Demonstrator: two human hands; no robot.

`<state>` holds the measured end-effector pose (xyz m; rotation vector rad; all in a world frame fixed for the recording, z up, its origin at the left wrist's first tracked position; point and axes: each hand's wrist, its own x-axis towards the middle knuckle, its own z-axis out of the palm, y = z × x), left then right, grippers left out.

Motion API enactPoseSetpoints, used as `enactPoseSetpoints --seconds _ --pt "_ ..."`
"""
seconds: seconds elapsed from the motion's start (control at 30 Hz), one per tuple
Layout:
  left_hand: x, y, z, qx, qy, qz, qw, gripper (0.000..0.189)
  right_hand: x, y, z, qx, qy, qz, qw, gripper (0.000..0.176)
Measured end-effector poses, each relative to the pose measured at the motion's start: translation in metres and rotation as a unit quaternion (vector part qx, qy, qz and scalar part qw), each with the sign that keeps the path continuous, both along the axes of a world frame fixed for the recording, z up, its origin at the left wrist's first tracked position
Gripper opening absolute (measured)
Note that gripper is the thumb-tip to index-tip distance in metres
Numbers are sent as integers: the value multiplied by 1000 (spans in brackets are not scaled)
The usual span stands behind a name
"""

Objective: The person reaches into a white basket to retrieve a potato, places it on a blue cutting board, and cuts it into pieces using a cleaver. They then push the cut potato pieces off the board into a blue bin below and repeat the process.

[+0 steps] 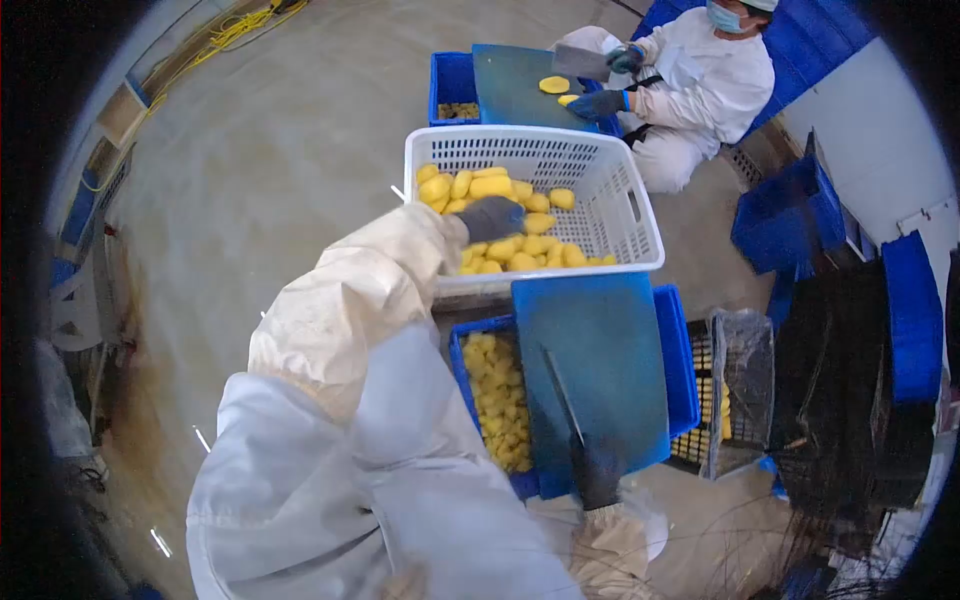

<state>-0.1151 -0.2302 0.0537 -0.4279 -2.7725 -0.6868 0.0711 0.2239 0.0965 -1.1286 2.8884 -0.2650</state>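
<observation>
My left hand point(491, 218), in a dark glove, reaches into a white plastic basket point(633, 215) and rests among peeled yellow potatoes point(520, 262). Its fingers are blurred, so their grip cannot be made out. In my right hand point(596, 470), also dark-gloved, is a knife point(564, 395), its blade lying over a blue cutting board point(610, 345). The board bridges a blue crate point(683, 360). Cut potato pieces point(497, 400) fill the part of the crate that shows left of the board.
Across the basket sits a co-worker point(710, 75) with a broad blade point(581, 62) and potato pieces on another blue board point(510, 85). A black crate point(740, 390) holding yellow pieces stands at the right. A yellow cable point(225, 40) runs along the far left.
</observation>
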Motion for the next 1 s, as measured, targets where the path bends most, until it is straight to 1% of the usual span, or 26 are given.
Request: enactPoseSetpoints --seconds 0.03,0.07,0.1,0.13,0.17,0.2,0.23,0.27,0.3,0.33,0.37,0.4,0.43,0.47,0.5,0.53,0.57,0.6,0.63,0.7,0.73,0.8,0.83,0.93,0.97,1.0 --pt "-10 -21 18 22 -141 93 985 27 -7 -4 -3 0 1 3 1000 15" --pt "-14 -56 -19 105 -63 91 988 28 -13 -11 -3 -28 -58 -78 995 17" --pt "-14 -78 -22 -79 -87 134 984 31 -20 -14 -5 -55 -117 -159 979 20" --pt "-12 -87 -25 -56 -147 189 969 36 -25 -12 -10 -55 -119 -160 978 20" --pt "-15 -100 -47 -59 -148 216 963 40 -27 -7 -15 -86 -37 -86 992 24" --pt "-13 -92 -33 -96 -255 252 929 55 -30 -2 -20 -115 45 -12 992 28" --pt "-20 -91 -48 -95 -257 247 930 55 -31 2 -27 -111 44 -16 993 28" --pt "-25 -92 -61 -146 -226 253 929 66 -31 3 -34 -143 -81 -133 977 31" --pt "-35 -91 -74 -196 -194 259 926 79 -34 1 -40 -171 -202 -247 932 34" --pt "-49 -89 -76 -192 -224 251 922 86 -40 -15 -30 -166 -201 -252 932 34" --pt "-62 -87 -81 -188 -226 246 923 86 -48 -41 -7 -323 -309 -370 814 32" --pt "-75 -87 -87 -199 -201 244 928 87 -57 -55 3 -462 -394 -466 644 31" --pt "-89 -86 -97 -209 -174 242 932 87 -58 -38 -12 -460 -389 -471 644 31" --pt "-102 -88 -106 -192 -155 238 939 88 -54 -7 -34 -261 -242 -303 884 29" --pt "-116 -92 -117 -187 -156 232 942 88 -53 11 -47 -20 -63 -91 994 28" --pt "-128 -95 -127 -198 -150 228 941 90 -54 10 -47 -14 -62 -97 993 28" --pt "-136 -96 -139 -209 -144 223 941 93 -53 8 -47 -40 -109 -151 982 28" --pt "-140 -97 -148 -173 -158 234 944 93 -54 3 -45 -68 -153 -207 964 28" --pt "-143 -93 -142 -169 -158 227 946 93 -54 -3 -42 -97 -196 -259 941 28" --pt "-151 -93 -128 -116 -272 201 934 89 -55 -14 -35 -159 -274 -355 879 28" --pt "-158 -98 -136 -91 -281 177 939 88 -55 -19 -33 -190 -311 -399 841 28" --pt "-156 -103 -154 -90 -273 159 944 88 -56 -24 -30 -255 -381 -480 748 27" --pt "-154 -106 -163 -90 -267 146 948 88 -52 -20 -34 -258 -380 -485 744 27" --pt "-145 -110 -183 -95 -236 100 962 89 -35 10 -67 -287 -364 -480 745 25" --pt "-142 -111 -188 -94 -223 79 967 90 -29 27 -75 -183 -217 -298 912 25" --pt "-140 -113 -193 -89 -211 54 972 90 -22 39 -82 -50 -51 -94 993 25"
